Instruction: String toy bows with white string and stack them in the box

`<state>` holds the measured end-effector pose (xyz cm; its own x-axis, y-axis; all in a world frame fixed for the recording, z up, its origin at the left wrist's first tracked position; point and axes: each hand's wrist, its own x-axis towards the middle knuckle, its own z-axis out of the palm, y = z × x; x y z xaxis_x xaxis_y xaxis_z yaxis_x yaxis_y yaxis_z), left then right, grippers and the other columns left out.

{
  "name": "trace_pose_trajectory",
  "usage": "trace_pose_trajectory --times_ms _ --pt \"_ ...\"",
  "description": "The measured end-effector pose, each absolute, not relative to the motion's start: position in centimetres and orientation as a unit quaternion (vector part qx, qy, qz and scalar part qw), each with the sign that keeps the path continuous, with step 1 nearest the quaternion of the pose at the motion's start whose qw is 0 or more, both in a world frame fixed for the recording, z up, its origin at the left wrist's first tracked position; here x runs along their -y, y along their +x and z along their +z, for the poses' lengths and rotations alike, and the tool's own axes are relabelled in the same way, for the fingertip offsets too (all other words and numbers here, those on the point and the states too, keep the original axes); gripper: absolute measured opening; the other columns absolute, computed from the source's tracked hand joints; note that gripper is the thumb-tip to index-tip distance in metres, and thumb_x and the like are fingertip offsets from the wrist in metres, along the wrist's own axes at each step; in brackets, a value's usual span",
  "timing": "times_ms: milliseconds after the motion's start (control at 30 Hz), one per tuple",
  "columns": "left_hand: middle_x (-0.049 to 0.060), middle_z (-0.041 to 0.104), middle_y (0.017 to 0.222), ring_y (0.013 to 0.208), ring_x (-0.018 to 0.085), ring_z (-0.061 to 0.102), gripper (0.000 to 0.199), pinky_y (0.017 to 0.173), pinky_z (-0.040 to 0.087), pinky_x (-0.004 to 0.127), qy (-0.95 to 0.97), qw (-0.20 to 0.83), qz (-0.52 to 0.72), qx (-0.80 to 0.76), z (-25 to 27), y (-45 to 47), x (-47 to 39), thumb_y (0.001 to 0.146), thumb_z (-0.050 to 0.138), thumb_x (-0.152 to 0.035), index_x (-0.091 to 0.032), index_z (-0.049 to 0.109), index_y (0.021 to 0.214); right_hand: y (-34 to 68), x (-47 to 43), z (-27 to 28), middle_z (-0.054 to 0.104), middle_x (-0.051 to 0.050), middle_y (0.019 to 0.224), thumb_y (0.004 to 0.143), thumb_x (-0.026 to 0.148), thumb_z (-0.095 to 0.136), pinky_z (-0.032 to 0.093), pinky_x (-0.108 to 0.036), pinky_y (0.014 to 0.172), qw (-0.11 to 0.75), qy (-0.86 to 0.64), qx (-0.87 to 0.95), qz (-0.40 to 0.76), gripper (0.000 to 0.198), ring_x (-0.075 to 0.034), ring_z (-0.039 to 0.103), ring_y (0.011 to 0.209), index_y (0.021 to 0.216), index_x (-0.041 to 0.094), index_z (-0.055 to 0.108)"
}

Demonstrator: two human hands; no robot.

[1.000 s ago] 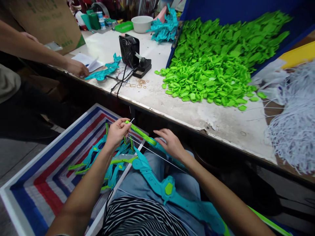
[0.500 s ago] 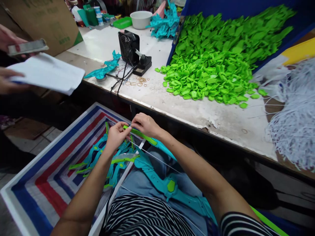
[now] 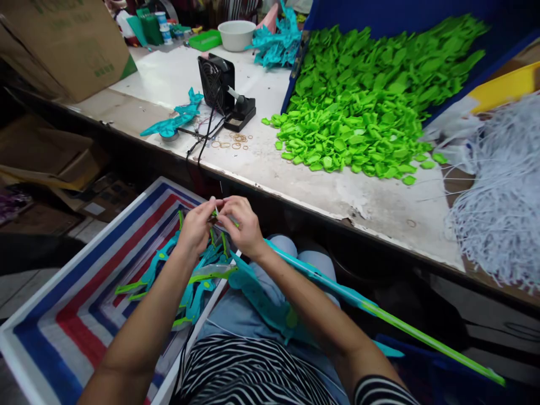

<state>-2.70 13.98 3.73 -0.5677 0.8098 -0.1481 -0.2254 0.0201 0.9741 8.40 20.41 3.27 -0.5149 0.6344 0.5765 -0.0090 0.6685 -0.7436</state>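
My left hand [image 3: 196,229] is closed in a pinch at the green tip of a toy bow, much of which my fingers hide. Against it, my right hand [image 3: 242,226] pinches a short visible bit of white string [image 3: 217,211]. The teal part of a toy bow [image 3: 253,287] lies across my lap, partly behind my right forearm. Past that forearm, a long teal and green limb [image 3: 379,313] reaches to the lower right; where it joins is hidden. Beside my left forearm, several similar teal and green pieces [image 3: 194,301] lie in a striped-lined tray [image 3: 76,315].
Ahead stands a worktable [image 3: 261,163] with a black fan [image 3: 216,84], a soldering-iron stand [image 3: 240,115], rubber bands [image 3: 237,139] and a heap of green plastic pieces [image 3: 358,112]. A bundle of white strings [image 3: 502,197] hangs at the right. A cardboard box [image 3: 71,48] is at the back left.
My hands have drawn closer together and turned around the tip. The long limb has swung into view at the right. Another person's hands with white paper have left the view at the left.
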Motion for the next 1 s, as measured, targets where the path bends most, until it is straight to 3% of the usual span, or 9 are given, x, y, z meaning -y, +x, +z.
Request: trace_pose_trajectory --times_ms 100,167,233,333,433,600,800,1000 --pt "0.005 0.068 0.078 0.080 0.018 0.061 0.015 0.070 0.047 0.026 0.288 0.311 0.630 -0.651 4.6 -3.3 -14.0 0.061 0.073 -0.029 -0.016 0.067 0.065 8.2 -17.9 1.3 0.055 -0.005 0.087 0.086 0.025 0.052 0.046 -0.034 0.086 0.445 -0.243 0.758 0.409 0.015 -0.018 0.055 0.095 0.073 0.020 0.056" --pt "0.004 0.067 0.078 0.077 0.016 0.060 0.008 0.066 0.046 0.025 0.352 0.216 0.585 -0.698 5.2 -3.2 -13.7 0.063 0.070 -0.023 -0.017 0.065 0.063 8.1 -18.0 0.7 0.054 -0.005 0.087 0.085 0.025 0.054 0.048 -0.032 0.081 0.447 -0.269 0.728 0.446 0.014 -0.017 0.055 0.089 0.073 0.019 0.057" --pt "0.002 0.066 0.073 0.064 0.013 0.058 0.006 0.058 0.044 0.023 0.373 0.192 0.577 -0.701 5.8 -2.9 -13.4 0.068 0.066 -0.023 -0.017 0.065 0.069 7.9 -18.4 0.8 0.054 -0.004 0.086 0.083 0.026 0.056 0.049 -0.029 0.075 0.455 -0.285 0.699 0.472 0.013 -0.015 0.055 0.084 0.073 0.019 0.058" --pt "-0.001 0.061 0.057 0.041 0.008 0.048 0.013 0.040 0.033 0.020 0.319 0.283 0.625 -0.654 6.1 -2.1 -13.4 0.071 0.063 -0.028 -0.015 0.063 0.075 7.7 -18.9 1.6 0.054 -0.004 0.087 0.082 0.026 0.058 0.050 -0.025 0.069 0.484 -0.307 0.656 0.492 0.012 -0.014 0.055 0.083 0.074 0.018 0.060" --pt "0.000 0.060 0.053 0.037 0.007 0.046 0.022 0.033 0.028 0.018 0.280 0.362 0.633 -0.624 6.2 -1.8 -13.7 0.063 0.071 -0.032 -0.012 0.064 0.070 7.6 -18.9 2.3 0.054 -0.004 0.089 0.082 0.025 0.058 0.051 -0.024 0.067 0.514 -0.314 0.628 0.494 0.011 -0.013 0.055 0.082 0.076 0.017 0.062" --pt "0.002 0.061 0.054 0.045 0.010 0.055 0.031 0.040 0.043 0.019 0.270 0.438 0.607 -0.606 6.6 -2.3 -13.6 0.052 0.078 -0.034 -0.010 0.066 0.066 7.1 -18.8 2.2 0.057 -0.004 0.087 0.086 0.019 0.053 0.049 -0.025 0.077 0.548 -0.267 0.656 0.445 0.015 -0.013 0.056 0.086 0.081 0.018 0.067" --pt "-0.001 0.059 0.051 0.044 0.010 0.055 0.024 0.041 0.044 0.019 0.189 0.421 0.648 -0.606 6.2 -2.1 -14.1 0.052 0.075 -0.029 -0.013 0.058 0.059 7.1 -18.9 1.9 0.058 -0.004 0.095 0.088 0.020 0.051 0.049 -0.026 0.077 0.529 -0.235 0.694 0.429 0.020 -0.012 0.057 0.088 0.100 0.022 0.067" --pt "0.001 0.065 0.058 0.054 0.012 0.060 0.015 0.055 0.052 0.025 0.181 0.481 0.652 -0.558 6.6 -2.6 -14.1 0.048 0.071 -0.020 -0.012 0.063 0.057 7.6 -19.9 2.5 0.059 -0.003 0.085 0.088 0.025 0.054 0.048 -0.027 0.073 0.518 -0.209 0.734 0.386 0.014 -0.013 0.057 0.081 0.083 0.020 0.066"
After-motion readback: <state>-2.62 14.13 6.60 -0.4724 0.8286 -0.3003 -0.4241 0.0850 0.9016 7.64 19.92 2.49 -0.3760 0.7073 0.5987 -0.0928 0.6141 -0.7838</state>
